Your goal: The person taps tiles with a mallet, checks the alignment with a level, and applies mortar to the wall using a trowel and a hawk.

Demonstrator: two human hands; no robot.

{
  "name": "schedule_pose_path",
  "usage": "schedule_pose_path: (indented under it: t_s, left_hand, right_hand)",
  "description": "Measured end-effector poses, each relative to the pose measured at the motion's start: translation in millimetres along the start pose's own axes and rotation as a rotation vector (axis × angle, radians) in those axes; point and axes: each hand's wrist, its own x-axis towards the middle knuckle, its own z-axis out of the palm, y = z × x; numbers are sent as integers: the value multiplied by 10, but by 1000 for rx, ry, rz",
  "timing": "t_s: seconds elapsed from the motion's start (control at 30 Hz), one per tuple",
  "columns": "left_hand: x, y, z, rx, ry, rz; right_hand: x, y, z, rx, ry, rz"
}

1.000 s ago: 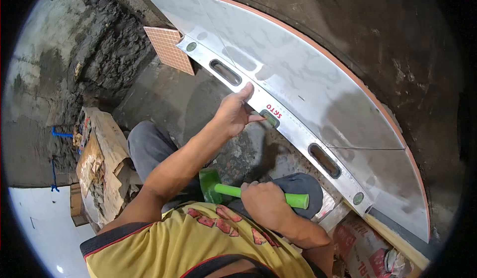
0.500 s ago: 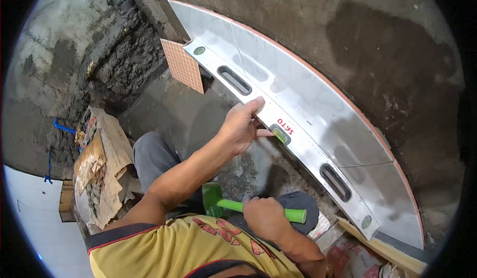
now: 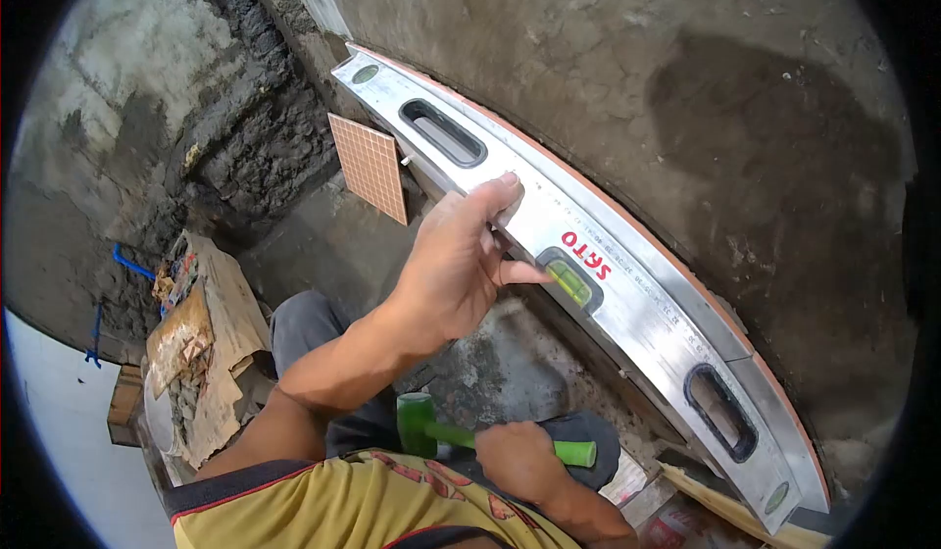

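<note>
My left hand [image 3: 456, 255] grips the lower edge of a silver spirit level [image 3: 642, 319] marked SATO, its thumb lying on the front face beside the middle green vial. The level runs diagonally in front of a row of grey wall tiles [image 3: 730, 338], covering most of them and leaving a strip along their orange upper edge. Low over my thigh, my right hand [image 3: 515, 461] is wrapped round the handle of a green mallet [image 3: 417, 424], whose head points left.
An orange gridded tile [image 3: 371, 169] leans near the left corner. Torn sacking [image 3: 221, 309] with mortar lies at the left, near blue pipes [image 3: 132, 260]. Damp cement wall [image 3: 784, 108] rises above the tiles. A wooden strip [image 3: 720, 500] sits at lower right.
My left hand has raised the spirit level toward the tiles' upper edge and closer to me, so it hides more of them. My right hand and the mallet have barely moved.
</note>
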Motion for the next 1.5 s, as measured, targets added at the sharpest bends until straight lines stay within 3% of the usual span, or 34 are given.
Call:
schedule_pose_path:
  t_s: [0.07,0.27,0.37,0.57,0.7,0.93,1.03,1.1,1.2,1.27,1.33,1.37,1.47,1.5]
  left_hand:
    - [-11,9,32,18,19,-3]
    - [-49,56,102,87,76,4]
    - [-24,60,28,95,55,11]
    - [4,61,40,40,-13,22]
    - [-49,69,169,186,104,59]
    - [9,73,19,20,33,-8]
    - [-18,161,-97,88,161,32]
    - [-61,405,-430,170,305,89]
    - [-200,1107,-884,271,335,247]
    - [-274,1682,-1487,483,465,413]
    - [-429,2348,-1864,660,394,504]
    - [-469,2621,-2042,744,529,584]
    - [-692,3605,-2917,1030,429,594]
    - [-678,3590,-2918,1019,502,644]
  right_hand:
    - [-57,11,33,1,144,-54]
    - [-85,29,21,-50,108,-5]
    - [-150,116,156,-44,327,-107]
    - [-136,146,136,-108,247,-71]
    - [-18,210,147,8,119,-81]
    - [104,80,-39,-16,-45,23]
    - [148,102,-50,-57,-73,-5]
    - [146,55,-86,-102,-1,-42]
    - [156,9,-14,-122,-39,-11]
    - [164,-30,54,-106,-116,22]
    - [233,-124,2,-111,-190,73]
    - [251,-153,15,-123,-184,76]
    - [276,-270,84,-170,-169,83]
    - [306,-308,83,-186,-198,79]
